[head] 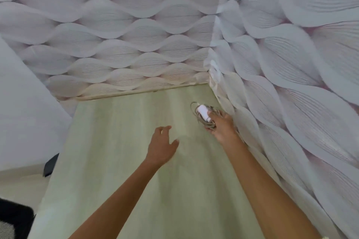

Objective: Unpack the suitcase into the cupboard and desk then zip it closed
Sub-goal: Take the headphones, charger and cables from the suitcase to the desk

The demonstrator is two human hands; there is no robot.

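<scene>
Our right hand (221, 126) was closed on a white charger (203, 112) with its coiled cable (194, 111) at the desk's (120, 161) far right corner, left hand (162, 146) open and empty above the top; loose cable loops risked snagging fingers on release.

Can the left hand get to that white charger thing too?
Probably yes. The left hand hovers open over the bare desk, with nothing lying between it and the white charger. But the right hand already rests on the charger and its coiled cable.
</scene>
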